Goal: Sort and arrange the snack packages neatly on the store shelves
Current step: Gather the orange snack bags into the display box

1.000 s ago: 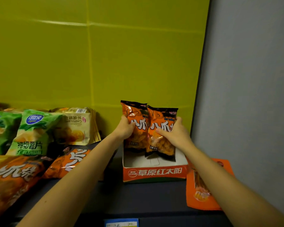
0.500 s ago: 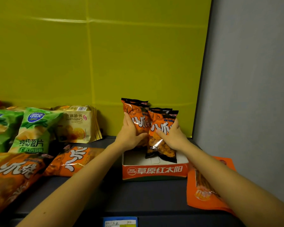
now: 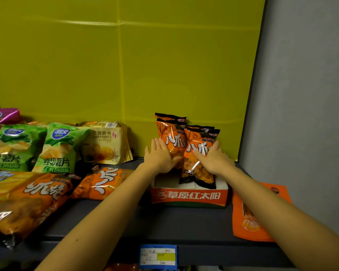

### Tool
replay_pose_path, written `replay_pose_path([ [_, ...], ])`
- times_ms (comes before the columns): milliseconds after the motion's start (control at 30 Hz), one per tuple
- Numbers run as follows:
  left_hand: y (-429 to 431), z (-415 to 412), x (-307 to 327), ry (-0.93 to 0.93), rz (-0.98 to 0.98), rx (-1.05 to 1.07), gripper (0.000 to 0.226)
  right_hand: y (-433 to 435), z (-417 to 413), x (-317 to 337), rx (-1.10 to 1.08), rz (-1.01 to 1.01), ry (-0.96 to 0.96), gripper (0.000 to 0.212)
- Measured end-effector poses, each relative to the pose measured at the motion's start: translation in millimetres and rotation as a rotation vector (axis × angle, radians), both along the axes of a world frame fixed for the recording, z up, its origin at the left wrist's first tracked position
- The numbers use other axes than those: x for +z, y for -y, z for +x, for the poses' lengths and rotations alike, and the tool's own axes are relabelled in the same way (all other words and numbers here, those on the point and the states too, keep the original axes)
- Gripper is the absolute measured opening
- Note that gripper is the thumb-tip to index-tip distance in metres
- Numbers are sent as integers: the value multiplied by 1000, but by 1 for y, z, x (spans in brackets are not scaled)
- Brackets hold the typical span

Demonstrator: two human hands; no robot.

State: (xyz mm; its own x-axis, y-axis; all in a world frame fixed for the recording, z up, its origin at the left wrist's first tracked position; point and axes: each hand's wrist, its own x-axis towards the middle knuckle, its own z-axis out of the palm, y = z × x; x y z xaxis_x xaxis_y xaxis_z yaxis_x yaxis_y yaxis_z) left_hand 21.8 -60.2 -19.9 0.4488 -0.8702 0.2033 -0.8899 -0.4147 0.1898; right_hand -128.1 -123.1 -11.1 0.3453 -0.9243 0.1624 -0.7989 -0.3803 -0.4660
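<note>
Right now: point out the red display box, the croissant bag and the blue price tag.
red display box [image 3: 190, 196], head view, front panel.
croissant bag [image 3: 106, 145], head view, middle of its front.
blue price tag [image 3: 158, 256], head view, label centre.

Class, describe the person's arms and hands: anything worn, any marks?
Both arms are bare as far as the frame shows, without sleeves. The left hand and right hand wear no gloves, rings, watch or bracelet that show. The left forearm has one small dark spot.
</note>
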Motion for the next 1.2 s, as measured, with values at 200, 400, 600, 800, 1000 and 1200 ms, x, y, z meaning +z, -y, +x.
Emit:
replay_pose_path([
  [200,-59,7,23,3,-185,-25,65,-30,5,18,83,-316,112,84],
  [400,-161,45,26,49,-321,113,43,-76,44,32,456,-378,140,37],
  [600,-255,74,8,101,-345,392,47,-111,90,34,742,-239,-64,43],
  [800,-278,95,-8,30,-122,499,59,-121,127,28,811,-20,-361,76],
  [1000,-277,111,-17,-81,-55,527,86,-116,142,17,764,167,-498,92],
  [1200,-273,121,-15,-330,-54,412,93,-113,146,11,727,147,-417,79],
])
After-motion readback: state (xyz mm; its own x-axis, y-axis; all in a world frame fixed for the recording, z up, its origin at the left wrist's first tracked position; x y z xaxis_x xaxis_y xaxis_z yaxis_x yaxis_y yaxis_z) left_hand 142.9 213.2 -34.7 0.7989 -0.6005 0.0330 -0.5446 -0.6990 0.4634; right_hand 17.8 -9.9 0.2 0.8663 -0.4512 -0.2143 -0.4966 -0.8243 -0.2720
